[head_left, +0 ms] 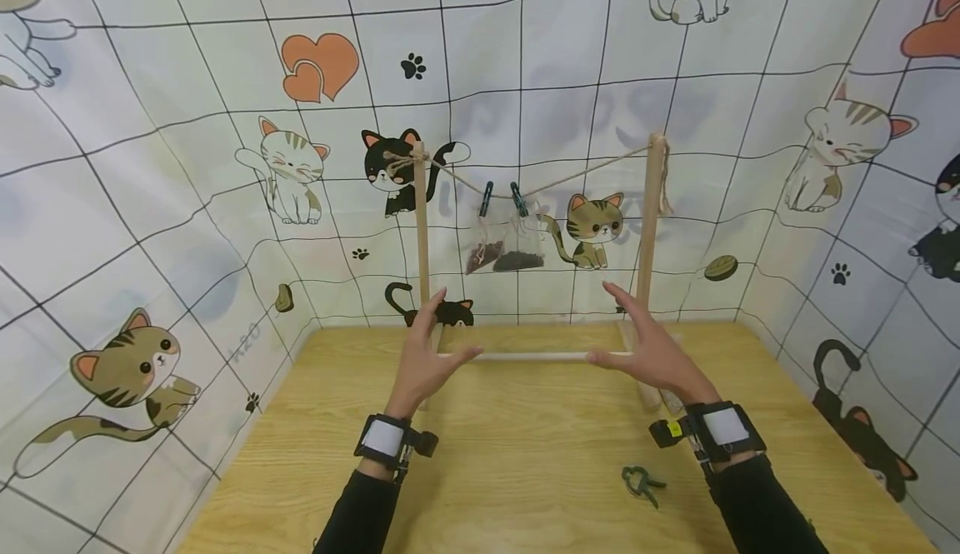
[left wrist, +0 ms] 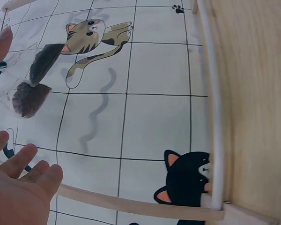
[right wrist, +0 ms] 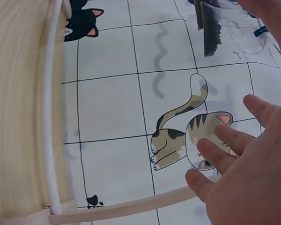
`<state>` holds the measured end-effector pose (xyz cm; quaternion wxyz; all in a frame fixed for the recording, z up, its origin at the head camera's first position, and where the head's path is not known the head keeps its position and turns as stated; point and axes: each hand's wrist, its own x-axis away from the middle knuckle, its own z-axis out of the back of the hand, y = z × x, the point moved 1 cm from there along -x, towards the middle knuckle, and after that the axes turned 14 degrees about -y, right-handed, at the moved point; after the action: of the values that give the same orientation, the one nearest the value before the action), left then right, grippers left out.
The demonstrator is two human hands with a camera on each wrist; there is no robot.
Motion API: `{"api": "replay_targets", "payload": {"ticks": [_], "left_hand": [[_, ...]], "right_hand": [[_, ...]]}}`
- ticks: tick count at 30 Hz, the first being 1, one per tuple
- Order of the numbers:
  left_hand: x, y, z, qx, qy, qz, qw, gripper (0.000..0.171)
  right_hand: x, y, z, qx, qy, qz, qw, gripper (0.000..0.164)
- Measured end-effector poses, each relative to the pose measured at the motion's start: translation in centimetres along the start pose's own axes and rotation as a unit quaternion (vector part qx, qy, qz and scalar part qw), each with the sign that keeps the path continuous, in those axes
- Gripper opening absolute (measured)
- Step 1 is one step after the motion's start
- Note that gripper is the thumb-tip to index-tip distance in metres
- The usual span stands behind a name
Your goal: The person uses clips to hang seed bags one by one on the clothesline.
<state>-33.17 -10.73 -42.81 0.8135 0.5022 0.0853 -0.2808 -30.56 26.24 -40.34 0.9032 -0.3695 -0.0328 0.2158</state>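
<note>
Two bags [head_left: 521, 261] hang by pegs [head_left: 519, 199] from the cord [head_left: 585, 172], so the hanging looks done, while left hand [head_left: 422, 362] and right hand [head_left: 656, 356] are empty, fingers wide, and a green clip [head_left: 640, 481] lies apparently unused on the table [head_left: 487, 454].

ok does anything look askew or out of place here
The clear bag with brownish contents hangs slanted, looking odd beside the clear bag with dark contents, whose bottom is nearly level. I see no spill.
</note>
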Motion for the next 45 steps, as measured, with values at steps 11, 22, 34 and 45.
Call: {"api": "replay_targets", "payload": {"ticks": [11, 22, 34, 45], "left_hand": [[3.2, -1.7, -2.6, 0.042, -0.022, 0.049, 0.9977, 0.102], [5.5, -2.3, -5.0, 0.069, -0.047, 0.083, 0.993, 0.099], [6.7, -2.8, -7.0, 0.056, -0.077, 0.085, 0.9918, 0.096], [7.7, -3.0, -7.4, 0.058, -0.087, 0.07, 0.992, 0.094]], "right_hand": [[2.8, 2.3, -2.8, 0.005, -0.01, -0.016, 1.0, 0.114], [5.7, 4.4, -4.9, -0.017, -0.055, -0.004, 0.998, 0.108], [7.1, 5.3, -5.6, -0.022, -0.157, -0.052, 0.986, 0.092], [7.7, 6.7, -6.6, -0.018, -0.216, -0.066, 0.974, 0.075]]}}
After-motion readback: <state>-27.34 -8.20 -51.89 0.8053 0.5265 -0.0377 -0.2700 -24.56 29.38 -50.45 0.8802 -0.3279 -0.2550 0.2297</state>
